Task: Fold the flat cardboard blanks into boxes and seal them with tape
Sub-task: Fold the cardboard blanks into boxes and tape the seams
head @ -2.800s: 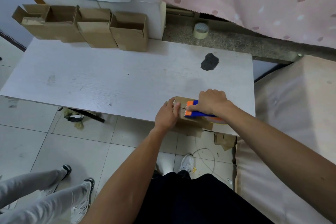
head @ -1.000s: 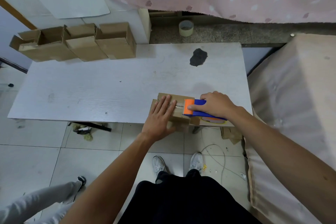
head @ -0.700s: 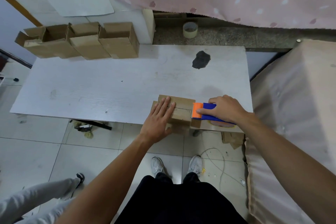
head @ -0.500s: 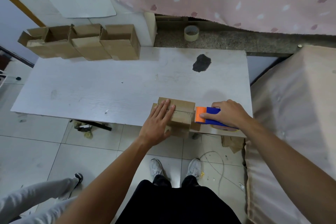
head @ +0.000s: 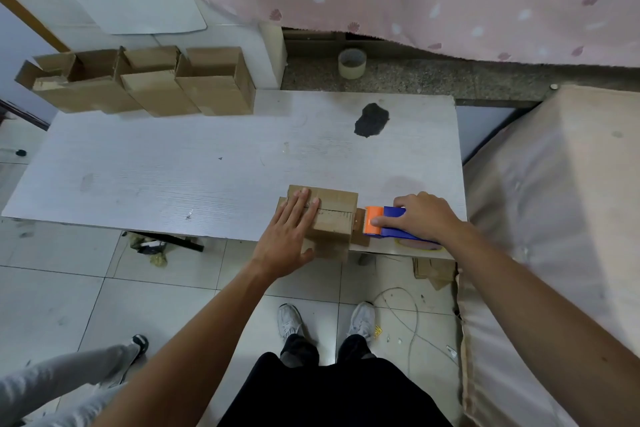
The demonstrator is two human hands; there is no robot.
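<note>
A small brown cardboard box (head: 335, 215) sits at the near edge of the white table (head: 194, 166), its top flaps closed with a seam running left to right. My left hand (head: 292, 234) lies flat on the box's left part, fingers straight, pressing it down. My right hand (head: 424, 217) grips a blue and orange tape dispenser (head: 381, 226) just off the box's right end, its orange toothed head close to the box edge. The tape roll under my hand is mostly hidden.
Several folded open boxes (head: 149, 83) stand in a row at the table's far left. A spare tape roll (head: 352, 62) sits on the stone ledge behind. A black stain (head: 371, 120) marks the table. A covered mattress (head: 554, 218) is right; another person's legs (head: 59, 388) are lower left.
My right hand has drawn the dispenser rightward across the box top and off its right end. My left hand went from gripping the box to lying flat on it.
</note>
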